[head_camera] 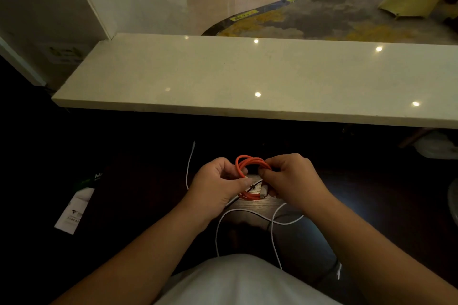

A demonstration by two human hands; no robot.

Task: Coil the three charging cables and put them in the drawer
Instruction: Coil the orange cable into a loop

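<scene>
- Orange cable [250,164]: wound into a small coil of several loops, held above the dark table [272,205] between the two hands, near the middle of the view.
- Left hand [218,188]: fingers curled, thumb and fingers pinching the left side of the coil.
- Right hand [290,181]: fingers curled round the right side of the coil; a white plug [263,192] shows just below its fingertips, against the lower orange loops. Which cable the plug belongs to cannot be told.
- White cable [244,213]: loose and uncoiled on the table, running in wide curves below the hands and toward the person's body; one strand passes under the coil.
- Thin white strand [189,163]: rises from beside the left hand toward the shelf edge; whether it is part of the same white cable cannot be told.
- White connector [338,270]: lies low at the right, beside the right forearm, at the end of a dark lead barely visible against the table.
- Pale stone shelf [247,77]: spans the view beyond the table, with ceiling lights reflected in its polished top.
- White card [74,208]: lies on the dark surface at the left, well apart from the hands; its print is too small to read.
- Floor [322,7]: glossy tile and patterned carpet, visible beyond the shelf.
</scene>
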